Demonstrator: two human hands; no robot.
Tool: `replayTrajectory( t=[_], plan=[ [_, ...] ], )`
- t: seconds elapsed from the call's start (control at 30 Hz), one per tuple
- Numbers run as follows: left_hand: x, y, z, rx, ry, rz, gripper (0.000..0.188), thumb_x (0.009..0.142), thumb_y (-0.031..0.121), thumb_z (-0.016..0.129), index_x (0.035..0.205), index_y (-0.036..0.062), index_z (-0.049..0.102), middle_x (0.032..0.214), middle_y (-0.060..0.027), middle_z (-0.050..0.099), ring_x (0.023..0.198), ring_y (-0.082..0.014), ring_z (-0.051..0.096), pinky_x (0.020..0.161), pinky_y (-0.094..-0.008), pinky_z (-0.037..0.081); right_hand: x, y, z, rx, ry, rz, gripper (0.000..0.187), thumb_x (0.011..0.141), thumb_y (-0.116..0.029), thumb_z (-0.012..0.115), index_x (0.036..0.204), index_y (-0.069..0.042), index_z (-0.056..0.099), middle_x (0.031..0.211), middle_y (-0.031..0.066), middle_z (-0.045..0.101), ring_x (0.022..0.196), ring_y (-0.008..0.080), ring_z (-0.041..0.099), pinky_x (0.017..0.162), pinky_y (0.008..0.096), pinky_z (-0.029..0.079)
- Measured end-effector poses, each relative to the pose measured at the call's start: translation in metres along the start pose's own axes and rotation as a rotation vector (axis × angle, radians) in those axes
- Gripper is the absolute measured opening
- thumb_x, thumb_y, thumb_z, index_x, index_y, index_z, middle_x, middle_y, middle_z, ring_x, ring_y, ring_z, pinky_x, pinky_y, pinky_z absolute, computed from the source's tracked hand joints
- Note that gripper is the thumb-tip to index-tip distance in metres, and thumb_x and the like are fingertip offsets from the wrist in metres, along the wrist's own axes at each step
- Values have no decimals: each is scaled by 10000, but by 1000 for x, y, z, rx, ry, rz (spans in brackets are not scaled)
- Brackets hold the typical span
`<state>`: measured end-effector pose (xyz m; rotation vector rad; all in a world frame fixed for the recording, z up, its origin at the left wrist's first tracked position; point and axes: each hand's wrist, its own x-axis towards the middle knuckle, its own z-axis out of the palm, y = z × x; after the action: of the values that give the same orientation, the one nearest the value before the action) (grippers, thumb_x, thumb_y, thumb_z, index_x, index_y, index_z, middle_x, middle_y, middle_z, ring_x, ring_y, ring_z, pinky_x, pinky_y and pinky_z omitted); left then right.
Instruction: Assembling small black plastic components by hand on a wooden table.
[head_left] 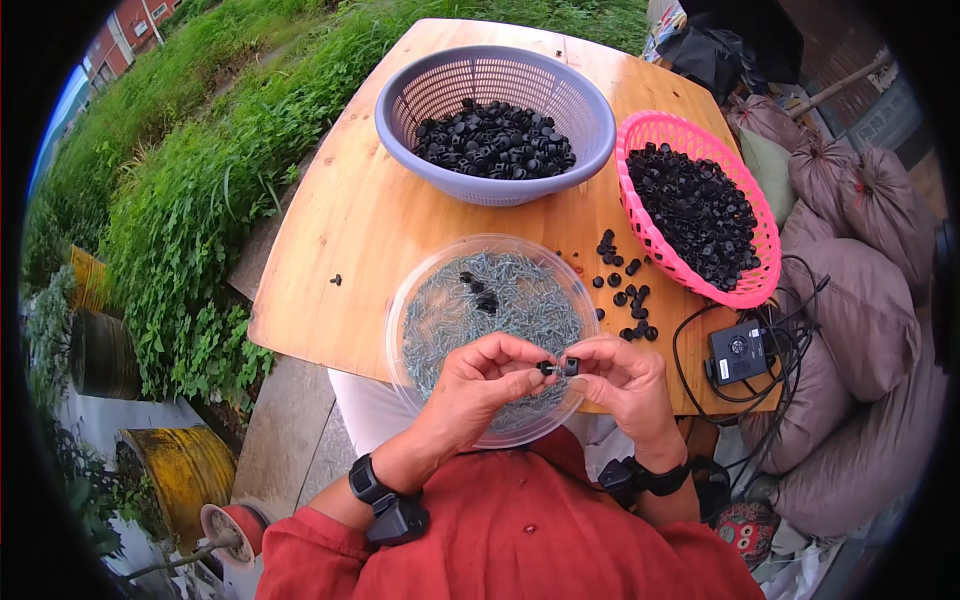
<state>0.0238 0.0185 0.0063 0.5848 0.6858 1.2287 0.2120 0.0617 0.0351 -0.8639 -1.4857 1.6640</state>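
Observation:
Over the near side of a clear round tub (396, 345) of small silver screws (540, 300), my two hands meet at their fingertips. My left hand (480, 385) pinches a small black plastic piece (545, 367). Facing it, a second black plastic piece (571, 366) is pinched in my right hand (630, 390). A short screw (558, 370) shows between the two pieces; which piece it sits in I cannot tell. A few black pieces (486, 300) lie on the screws in the tub. Both hands are closed, and fingers partly cover the pieces.
On the wooden table (330, 230), a grey-purple basket (500, 190) and a pink basket (640, 225) hold many black plastic parts. Loose black parts (640, 312) lie right of the tub. A black box (738, 352) with cables sits at the right edge, beside stuffed sacks (850, 310).

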Motion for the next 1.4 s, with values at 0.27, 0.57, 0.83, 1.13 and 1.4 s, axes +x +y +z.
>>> replayTrajectory(
  t=[0.27,0.57,0.83,1.13,1.4],
  plan=[
    [-5,-1,-8,-29,2,25,170,824,-45,587,990,-15,567,983,-105,615,905,-170,621,795,-280,521,1,4,14,-50,-34,-134,284,756,107,614,1028,27,604,986,80,577,842,102,567,718,217,481],
    [-6,-1,-7,67,2,73,185,818,-41,600,997,-4,575,947,-48,617,873,-95,595,780,-223,490,1,4,19,-206,-13,-136,297,742,91,643,1028,16,621,986,79,573,819,99,573,705,204,491],
    [-6,4,-3,161,-26,69,244,832,-14,603,1072,1,565,938,-23,612,868,-73,583,778,-206,476,1,8,16,-173,24,-134,238,807,51,592,1044,35,612,1006,86,559,782,106,582,673,205,491],
    [-4,8,-1,735,-83,427,311,768,17,676,1073,50,625,831,10,524,704,-45,482,594,-178,402,6,11,18,4,43,24,192,819,18,607,1011,25,611,893,47,602,721,71,559,615,188,459],
    [-7,2,-2,557,34,378,282,748,-26,681,1016,35,621,987,-52,523,791,-74,541,662,-194,464,6,20,26,178,131,60,95,827,-30,624,896,8,571,810,56,606,651,90,559,595,206,468]
  ],
)
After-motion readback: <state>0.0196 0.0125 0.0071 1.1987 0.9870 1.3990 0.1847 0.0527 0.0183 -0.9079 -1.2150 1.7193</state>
